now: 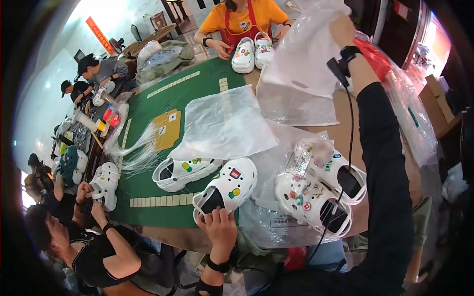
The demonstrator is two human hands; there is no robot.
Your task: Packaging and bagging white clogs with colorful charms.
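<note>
My left hand grips the heel end of a white clog decorated with colourful charms, a pineapple among them. Just beyond it, the matching white clog lies partly under a frosted plastic bag. My right arm reaches far forward and up, its hand closed on a translucent plastic bag that hangs over the far right of the table. Below that arm, a second pair of charm-covered white clogs rests on clear plastic sheeting, with a clear printed wrapper over part of it.
Across the green-topped table, a person in orange holds another pair of white clogs. At left, a person in black handles a white clog. White plastic strands trail over the table. Red plastic lies beyond my right arm.
</note>
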